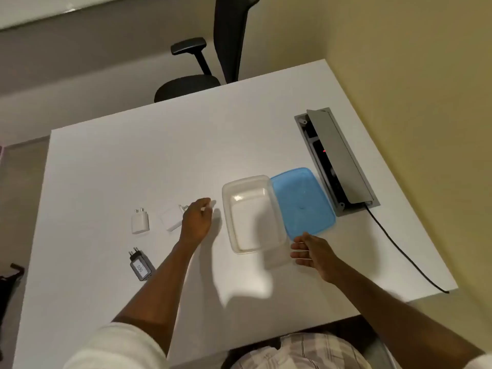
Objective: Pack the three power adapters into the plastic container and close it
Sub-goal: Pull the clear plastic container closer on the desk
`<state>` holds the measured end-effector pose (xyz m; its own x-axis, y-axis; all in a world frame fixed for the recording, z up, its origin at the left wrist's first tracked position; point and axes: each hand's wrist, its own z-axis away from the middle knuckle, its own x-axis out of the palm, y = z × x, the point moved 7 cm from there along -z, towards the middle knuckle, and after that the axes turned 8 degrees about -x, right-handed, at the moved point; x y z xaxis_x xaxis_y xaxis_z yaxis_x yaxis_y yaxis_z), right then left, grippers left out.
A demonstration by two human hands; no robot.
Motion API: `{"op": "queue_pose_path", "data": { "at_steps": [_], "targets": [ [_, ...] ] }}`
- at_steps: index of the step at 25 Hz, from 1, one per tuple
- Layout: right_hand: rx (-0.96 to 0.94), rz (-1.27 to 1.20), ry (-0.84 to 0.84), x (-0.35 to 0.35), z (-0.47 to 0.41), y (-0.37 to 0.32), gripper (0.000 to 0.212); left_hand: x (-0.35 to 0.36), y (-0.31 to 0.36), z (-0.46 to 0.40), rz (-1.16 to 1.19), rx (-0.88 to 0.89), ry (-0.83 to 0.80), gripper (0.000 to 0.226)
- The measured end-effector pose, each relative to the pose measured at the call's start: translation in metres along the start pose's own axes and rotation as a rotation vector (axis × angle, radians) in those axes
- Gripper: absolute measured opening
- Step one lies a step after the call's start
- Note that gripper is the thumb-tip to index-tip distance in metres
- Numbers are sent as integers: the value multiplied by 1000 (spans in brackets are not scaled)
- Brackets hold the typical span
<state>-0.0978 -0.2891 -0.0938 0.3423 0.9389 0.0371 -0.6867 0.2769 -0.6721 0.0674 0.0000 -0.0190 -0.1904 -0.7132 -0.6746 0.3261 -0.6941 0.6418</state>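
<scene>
Three adapters on the worktop (111,166), left of the empty clear container (253,214): white square adapter (171,218) under the left hand (195,222), white plug adapter (140,221) and grey display adapter (139,267) further left. Left hand loosely curled, grip unclear; right hand (311,253) open, empty, beside container and blue lid (303,203).

**One readable number**

The only legible text is on the dark adapter (139,266) near the left of the table (133,161): its light display panel shows "030" (the digits run sideways in this view, so the reading is fairly but not wholly certain). The two white adapters (140,221) (171,218) show no print that can be made out, and neither the container (254,214) nor the blue lid (303,202) carries a readable label or brand.
</scene>
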Motion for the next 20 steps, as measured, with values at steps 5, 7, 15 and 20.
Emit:
{"op": "queue_pose_path", "data": {
  "at_steps": [5, 7, 15, 20],
  "targets": [
    [59, 11, -91, 8, -1, -5, 44, 15, 46, -35, 0, -36, -153, 41],
    [69, 39, -128, 9, 1, -7, 47, 24, 51, -40, -17, -28, -230, 50],
    [107, 57, -227, 17, 10, -6, 50, 34, 45, -53, -1, -137, -306, 47],
    [72, 80, -215, 23, 15, -12, 47, 23, 30, -47, 25, -182, -268, 44]
  ]
}}
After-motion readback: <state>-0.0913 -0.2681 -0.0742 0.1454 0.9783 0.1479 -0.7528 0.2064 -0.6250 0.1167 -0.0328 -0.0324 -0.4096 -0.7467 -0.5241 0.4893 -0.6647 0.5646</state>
